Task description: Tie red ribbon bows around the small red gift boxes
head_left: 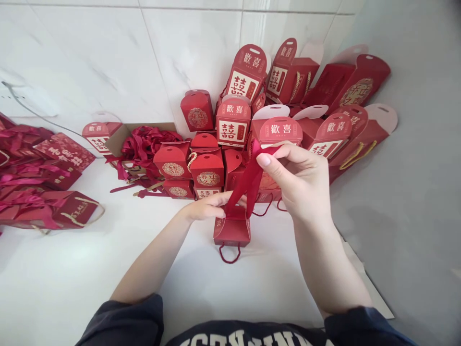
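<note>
A small red gift box [232, 233] stands on the white tabletop in front of me, its dark red cord handle [229, 261] lying toward me. A red ribbon [248, 180] rises from the top of the box. My right hand [304, 185] pinches the upper part of this ribbon between thumb and fingers, well above the box. At the box's upper left, my left hand [207, 207] holds the top, thumb on the near side and fingers reaching behind the ribbon. Those left fingertips are partly hidden by the ribbon.
Many red gift boxes [234, 124] stand crowded against the tiled wall behind. A cardboard box [163, 128] of loose red ribbons sits left of them. Ribboned red boxes [81, 210] pile up at far left. A grey surface [406, 202] rises on the right.
</note>
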A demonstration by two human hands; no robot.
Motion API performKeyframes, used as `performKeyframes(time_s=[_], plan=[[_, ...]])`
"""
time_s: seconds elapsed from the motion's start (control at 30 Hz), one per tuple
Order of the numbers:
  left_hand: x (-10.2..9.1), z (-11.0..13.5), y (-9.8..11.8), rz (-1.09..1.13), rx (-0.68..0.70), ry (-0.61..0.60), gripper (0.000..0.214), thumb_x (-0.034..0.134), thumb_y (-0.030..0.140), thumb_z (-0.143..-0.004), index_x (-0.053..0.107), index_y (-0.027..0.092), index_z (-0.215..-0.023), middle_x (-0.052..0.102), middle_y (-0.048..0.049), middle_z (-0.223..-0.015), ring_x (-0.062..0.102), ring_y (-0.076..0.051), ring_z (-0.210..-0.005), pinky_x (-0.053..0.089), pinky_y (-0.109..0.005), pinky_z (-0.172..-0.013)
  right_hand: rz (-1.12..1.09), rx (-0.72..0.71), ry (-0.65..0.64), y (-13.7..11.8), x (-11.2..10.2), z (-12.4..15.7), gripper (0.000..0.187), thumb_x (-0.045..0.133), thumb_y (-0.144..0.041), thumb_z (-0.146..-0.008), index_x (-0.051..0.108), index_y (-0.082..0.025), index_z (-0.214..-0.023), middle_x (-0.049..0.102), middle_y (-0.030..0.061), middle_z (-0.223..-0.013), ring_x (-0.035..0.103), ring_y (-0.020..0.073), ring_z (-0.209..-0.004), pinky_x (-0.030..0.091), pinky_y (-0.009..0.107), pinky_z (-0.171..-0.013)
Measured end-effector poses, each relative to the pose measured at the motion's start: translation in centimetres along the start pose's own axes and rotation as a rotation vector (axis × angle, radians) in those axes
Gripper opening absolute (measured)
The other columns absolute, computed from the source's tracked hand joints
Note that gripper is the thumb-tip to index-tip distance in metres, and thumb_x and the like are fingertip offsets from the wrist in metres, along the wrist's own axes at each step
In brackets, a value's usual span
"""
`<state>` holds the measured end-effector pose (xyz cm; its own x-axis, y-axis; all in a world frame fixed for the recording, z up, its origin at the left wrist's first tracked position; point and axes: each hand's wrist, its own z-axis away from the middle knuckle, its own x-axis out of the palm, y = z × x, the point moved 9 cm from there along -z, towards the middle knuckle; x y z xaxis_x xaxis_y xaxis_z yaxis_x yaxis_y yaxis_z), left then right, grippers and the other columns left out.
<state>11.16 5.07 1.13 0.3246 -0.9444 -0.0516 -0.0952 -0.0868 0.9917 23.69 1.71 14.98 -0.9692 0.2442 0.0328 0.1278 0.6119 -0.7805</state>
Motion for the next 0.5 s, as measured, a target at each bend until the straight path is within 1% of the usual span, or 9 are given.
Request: performKeyframes(time_s=[0.1,0.17,0.23,0.3,0.37,0.43,0.5], plan=[[0.0,0.8,-1.0,-0.149,-0.022,-0.002,0.055,0.060,0.011,-0.077,0.053,0.019,-0.131,0.052,-0.0127,-0.140,0.047,-0.029,-0.131,0.036,-0.046,-0.110,0.002,-0.006,0.017,0.2,-0.2,0.0,0.024,0.073,-0.033,-0.080,0.058,-0.019,-0.066,0.053,-0.0038,-0.064,0.048,0.0098,-0.060,0.042,0.026,-0.057],[0.0,1.2,-1.3,-0.257,-0.047,0.009,0.052,0.061,0.010,-0.078,0.055,0.018,-0.129,0.055,-0.0134,-0.136,0.052,-0.027,-0.126,0.038,-0.043,-0.109,0.001,-0.005,0.012,0.3,-0.1,0.1,0.025,0.072,-0.033,-0.080,0.058,-0.020,-0.066,0.052,-0.0036,-0.065,0.048,0.0099,-0.060,0.042,0.026,-0.057],[0.0,1.4,-1.6,-0.304,-0.076,0.019,0.046,0.065,0.013,-0.078,0.058,0.017,-0.124,0.061,-0.0139,-0.129,0.057,-0.026,-0.120,0.041,-0.040,-0.106,0.002,-0.005,-0.003,0.3,0.0,0.1,0.024,0.072,-0.033,-0.080,0.058,-0.020,-0.066,0.052,-0.0034,-0.065,0.047,0.0100,-0.060,0.042,0.026,-0.057],[0.0,1.5,-2.0,-0.294,-0.093,0.032,0.040,0.070,0.018,-0.077,0.062,0.016,-0.117,0.065,-0.0137,-0.121,0.060,-0.025,-0.116,0.043,-0.039,-0.104,0.007,-0.007,-0.015,0.3,0.2,0.0,0.024,0.072,-0.033,-0.081,0.059,-0.020,-0.066,0.052,-0.0033,-0.066,0.047,0.0102,-0.061,0.041,0.026,-0.057],[0.0,1.5,-2.7,-0.244,-0.108,0.077,0.036,0.074,0.021,-0.076,0.064,0.015,-0.110,0.068,-0.0134,-0.115,0.062,-0.024,-0.112,0.045,-0.038,-0.102,0.015,-0.015,-0.017,0.3,0.3,-0.1,0.024,0.072,-0.033,-0.081,0.058,-0.020,-0.066,0.051,-0.0031,-0.066,0.047,0.0104,-0.061,0.041,0.026,-0.058],[-0.1,1.5,-3.6,-0.171,-0.128,0.156,0.038,0.076,0.024,-0.075,0.062,0.016,-0.109,0.068,-0.0124,-0.112,0.064,-0.023,-0.108,0.048,-0.038,-0.097,0.020,-0.035,-0.002,0.2,0.3,-0.3,0.024,0.072,-0.032,-0.082,0.058,-0.020,-0.066,0.052,-0.0029,-0.067,0.048,0.0105,-0.062,0.041,0.027,-0.059],[-0.1,1.6,-4.2,-0.111,-0.130,0.242,0.045,0.079,0.025,-0.072,0.058,0.017,-0.112,0.068,-0.0112,-0.110,0.065,-0.022,-0.105,0.050,-0.037,-0.093,0.024,-0.061,0.014,0.2,0.2,-0.6,0.024,0.072,-0.031,-0.081,0.058,-0.020,-0.066,0.051,-0.0028,-0.068,0.048,0.0106,-0.063,0.041,0.027,-0.060]])
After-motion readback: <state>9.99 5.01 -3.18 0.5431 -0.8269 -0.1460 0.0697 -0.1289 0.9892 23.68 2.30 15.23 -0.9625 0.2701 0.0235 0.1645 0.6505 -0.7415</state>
